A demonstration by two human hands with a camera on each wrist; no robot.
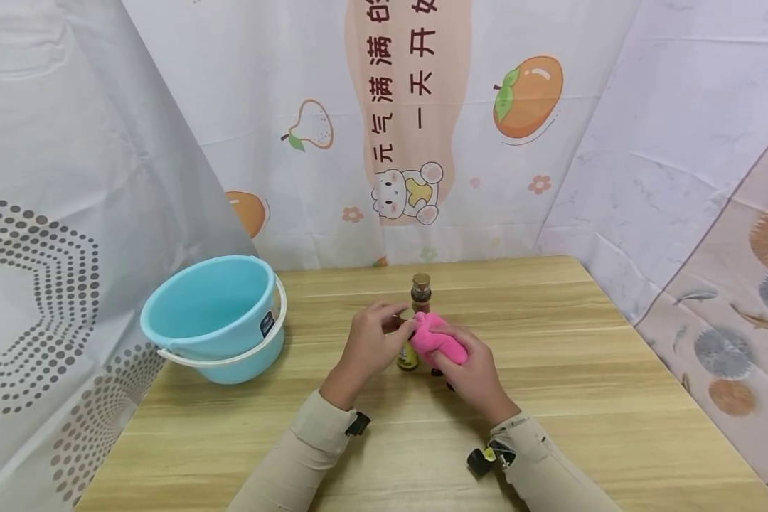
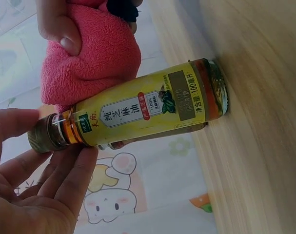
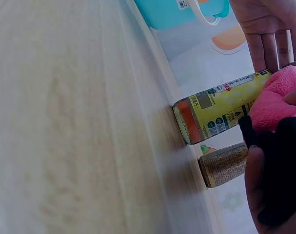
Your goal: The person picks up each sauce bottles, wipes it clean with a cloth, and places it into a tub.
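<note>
A small sesame oil bottle (image 2: 143, 105) with a yellow label and brown cap stands upright on the table. My left hand (image 1: 372, 340) holds it at the top, thumb on one side of the cap and fingers on the other, as the left wrist view shows. In my right hand (image 1: 470, 366) is a bunched pink cloth (image 1: 441, 341), which lies against the upper side of the bottle. Something black (image 3: 279, 165) shows at the right hand, partly below the cloth. Just behind stands a second bottle (image 1: 421, 288) with a tan cap, its lower part hidden in the head view.
A light blue bucket (image 1: 208, 299) with a white handle (image 1: 230, 353) stands at the table's left side. The wood-grain table (image 1: 550, 341) meets a printed curtain (image 1: 262, 85) at its back edge. Wrist cameras are strapped to both sleeves.
</note>
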